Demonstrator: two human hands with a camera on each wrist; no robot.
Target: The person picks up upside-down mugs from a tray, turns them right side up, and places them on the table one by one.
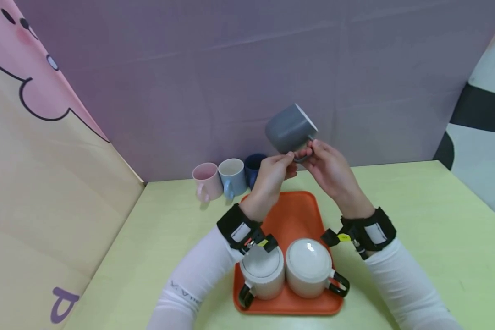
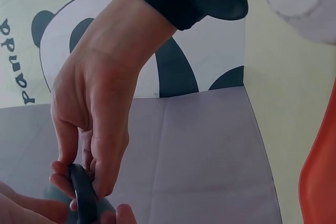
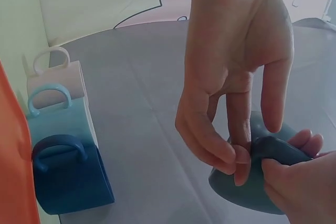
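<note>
Both hands hold a grey mug (image 1: 290, 128) up in the air above the far end of an orange tray (image 1: 298, 215). The mug is tilted, its white-rimmed mouth facing up and to the right. My left hand (image 1: 273, 176) and my right hand (image 1: 329, 166) each pinch the mug's dark handle (image 1: 303, 158) from below. The left wrist view shows fingertips closed on the handle (image 2: 84, 198). In the right wrist view fingers from both hands meet on the handle (image 3: 275, 150) against the mug's body (image 3: 247, 187).
Two white mugs (image 1: 262, 271) (image 1: 309, 268) with black handles stand upside down at the tray's near end. A pink mug (image 1: 206, 181), a light blue mug (image 1: 232, 176) and a dark blue mug (image 1: 253, 167) line the purple back wall. A green table (image 1: 429, 215) lies below.
</note>
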